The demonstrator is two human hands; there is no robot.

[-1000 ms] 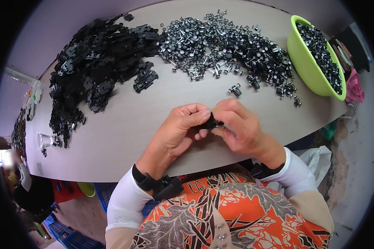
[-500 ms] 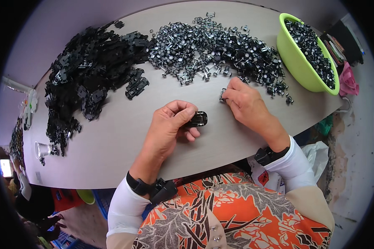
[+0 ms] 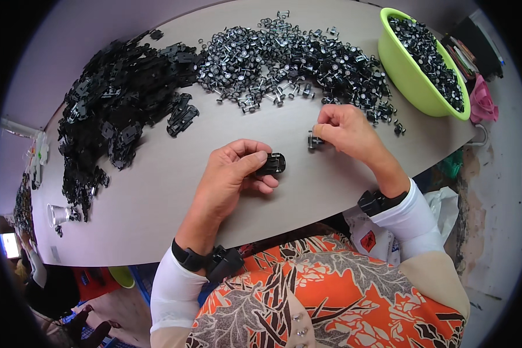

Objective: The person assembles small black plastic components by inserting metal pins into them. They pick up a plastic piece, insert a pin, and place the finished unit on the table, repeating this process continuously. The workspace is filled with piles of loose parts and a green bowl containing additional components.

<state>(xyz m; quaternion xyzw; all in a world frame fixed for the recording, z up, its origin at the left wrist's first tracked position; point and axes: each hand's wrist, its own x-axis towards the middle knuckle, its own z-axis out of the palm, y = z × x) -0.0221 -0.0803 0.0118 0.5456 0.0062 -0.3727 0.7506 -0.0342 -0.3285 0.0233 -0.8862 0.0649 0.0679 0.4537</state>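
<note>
While left hand [image 3: 232, 174] grips black part [image 3: 271, 164], right hand [image 3: 345, 129] pinching axle [image 3: 314, 141]; bare table [image 3: 156, 197] between.

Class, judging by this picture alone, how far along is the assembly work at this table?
Done: a green bowl filled with small dark pieces. In hand: left hand holds a black part; right hand pinches a wheel axle. Left: large piles of black parts and axles.

You get one view only: a head-worn fisheye looking steeply down, close over the table [image 3: 156, 214], its near edge low in frame, far edge bending along the top.
</note>
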